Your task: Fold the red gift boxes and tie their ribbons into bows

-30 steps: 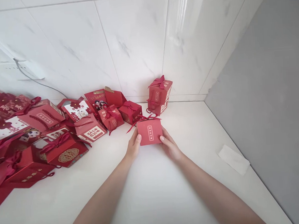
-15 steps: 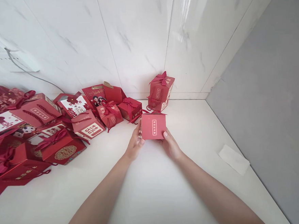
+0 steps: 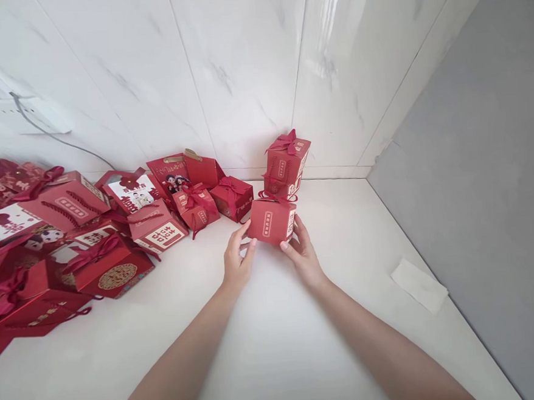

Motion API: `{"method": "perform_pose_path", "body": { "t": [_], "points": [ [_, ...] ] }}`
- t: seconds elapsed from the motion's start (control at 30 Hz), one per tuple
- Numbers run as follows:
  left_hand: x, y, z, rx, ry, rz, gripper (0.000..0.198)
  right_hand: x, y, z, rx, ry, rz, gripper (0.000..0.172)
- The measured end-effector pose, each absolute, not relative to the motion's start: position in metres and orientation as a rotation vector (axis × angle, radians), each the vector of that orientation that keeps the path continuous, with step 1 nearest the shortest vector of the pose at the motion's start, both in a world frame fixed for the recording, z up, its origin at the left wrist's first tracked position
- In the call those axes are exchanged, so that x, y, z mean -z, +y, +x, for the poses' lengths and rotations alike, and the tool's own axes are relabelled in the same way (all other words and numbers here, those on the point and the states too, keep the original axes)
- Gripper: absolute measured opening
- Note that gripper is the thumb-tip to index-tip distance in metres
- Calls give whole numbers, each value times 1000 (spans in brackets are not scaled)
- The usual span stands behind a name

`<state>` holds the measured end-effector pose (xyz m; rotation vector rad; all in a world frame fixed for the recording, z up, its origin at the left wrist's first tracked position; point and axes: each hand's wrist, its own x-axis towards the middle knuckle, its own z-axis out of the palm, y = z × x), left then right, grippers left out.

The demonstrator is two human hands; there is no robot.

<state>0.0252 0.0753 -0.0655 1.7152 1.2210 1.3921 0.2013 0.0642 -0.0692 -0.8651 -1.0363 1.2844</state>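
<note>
A red gift box [image 3: 271, 221] with a ribbon on top is held between my two hands at the middle of the white table. My left hand [image 3: 240, 257] grips its left lower corner, fingers and thumb bent round the edge. On the box's right side, my right hand [image 3: 302, 253] has its thumb on the front lower corner and its fingers along the side. The box is turned so that its front and a pale character panel on the right face show. Just behind it, a stack of two ribboned gift boxes [image 3: 287, 165] stands against the wall.
Many red gift boxes and bags [image 3: 111, 269] are heaped on the left, reaching to a small ribboned box [image 3: 233, 197]. A folded white tissue [image 3: 419, 285] lies by the right table edge. A grey cable [image 3: 71, 142] runs down the marbled wall [image 3: 239, 62].
The held box has rotated, so its right face with the pale panel now shows. My right hand's fingers have moved up along that side, and my left hand has shifted at the lower corner.
</note>
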Motion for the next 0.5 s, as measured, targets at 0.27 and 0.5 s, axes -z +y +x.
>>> {"method": "perform_pose_path", "body": {
  "t": [0.27, 0.5],
  "points": [
    [69, 77, 24, -1346, 980, 1493, 76, 56, 47, 204, -970, -1631, -817, 80],
    [70, 83, 24, -1322, 904, 1261, 68, 59, 46, 203, -1075, -1611, -722, 65]
  ]
}}
